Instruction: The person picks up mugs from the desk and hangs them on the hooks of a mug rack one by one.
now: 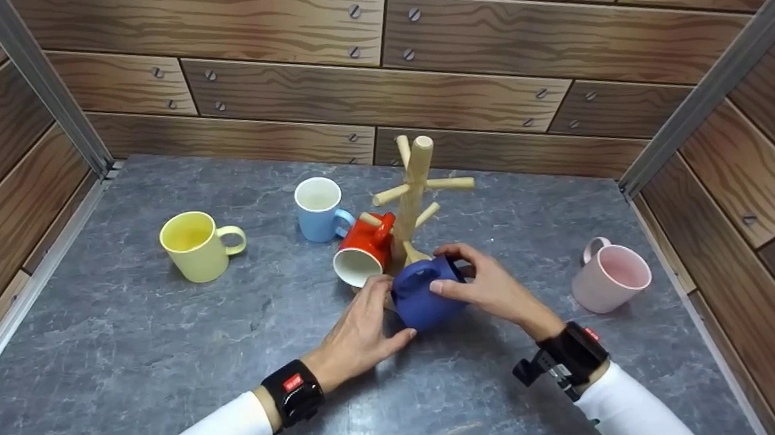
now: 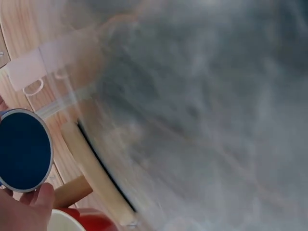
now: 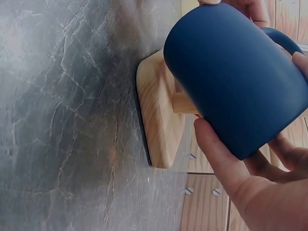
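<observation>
A dark blue mug [image 1: 426, 306] is tilted in front of a wooden mug tree [image 1: 415, 182], handle uppermost. My right hand [image 1: 500, 291] grips it near the rim, thumb on the outer wall beside the handle. At the opposite end, my left hand [image 1: 361, 330] holds it between thumb and fingers. The left wrist view looks into the mug's dark mouth [image 2: 24, 149]. In the right wrist view, a peg [image 3: 184, 103] just above the tree's base [image 3: 161, 113] runs behind the mug. On a left lower peg, a red mug [image 1: 365, 242] hangs tilted, its white inside facing me.
A light blue mug [image 1: 318, 215] stands behind the red one. Farther left is a yellow mug [image 1: 201, 256], handle to the right. Near the right wall stands a pink mug [image 1: 607, 285]. Wood-patterned walls [image 1: 252, 91] enclose the back and sides; upper pegs [image 1: 453, 183] stick out from the tree.
</observation>
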The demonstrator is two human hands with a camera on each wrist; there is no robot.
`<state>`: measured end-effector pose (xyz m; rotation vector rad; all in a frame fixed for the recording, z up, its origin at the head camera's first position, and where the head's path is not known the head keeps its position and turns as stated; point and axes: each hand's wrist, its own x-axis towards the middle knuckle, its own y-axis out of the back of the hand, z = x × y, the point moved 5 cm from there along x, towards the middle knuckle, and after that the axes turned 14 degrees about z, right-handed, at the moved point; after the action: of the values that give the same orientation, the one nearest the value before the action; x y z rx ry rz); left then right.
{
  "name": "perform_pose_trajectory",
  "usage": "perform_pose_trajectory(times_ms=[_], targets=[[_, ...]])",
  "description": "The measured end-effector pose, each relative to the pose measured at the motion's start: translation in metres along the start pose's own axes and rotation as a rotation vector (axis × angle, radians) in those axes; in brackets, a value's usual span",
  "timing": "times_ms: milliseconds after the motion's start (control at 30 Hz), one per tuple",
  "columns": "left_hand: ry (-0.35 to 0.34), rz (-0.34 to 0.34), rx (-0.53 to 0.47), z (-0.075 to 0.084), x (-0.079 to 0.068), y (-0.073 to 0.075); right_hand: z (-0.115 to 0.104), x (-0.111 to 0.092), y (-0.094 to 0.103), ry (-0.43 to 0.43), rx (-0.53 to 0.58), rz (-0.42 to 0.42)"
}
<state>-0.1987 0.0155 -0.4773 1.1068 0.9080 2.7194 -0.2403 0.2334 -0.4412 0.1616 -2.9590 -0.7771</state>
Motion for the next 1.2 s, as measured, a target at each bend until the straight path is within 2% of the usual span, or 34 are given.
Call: perform_pose_trajectory(times_ms=[233,533,667,1000,1200], targets=[[-0.012,-0.052,0.088,0.0,0.007,0.009,0.003,0.006,-0.005,-0.023,-0.008,0.003],[-0.034,-0.058,0.136,0.0,0.018,0.018,0.006,0.009,-0.011,-0.032,-0.033,0.014],[-0.104,-0.032,0.197,0.0,0.023,0.021,0.005,0.009,-0.013,-0.04,-0.04,0.009],[-0.328,0.122,0.303,0.002,0.026,0.028,0.006,0.015,-0.018,-0.043,-0.004,0.011],[-0.411,0.125,0.343,0.006,0.027,0.029,0.006,0.016,-0.019,-0.05,-0.044,0.03]])
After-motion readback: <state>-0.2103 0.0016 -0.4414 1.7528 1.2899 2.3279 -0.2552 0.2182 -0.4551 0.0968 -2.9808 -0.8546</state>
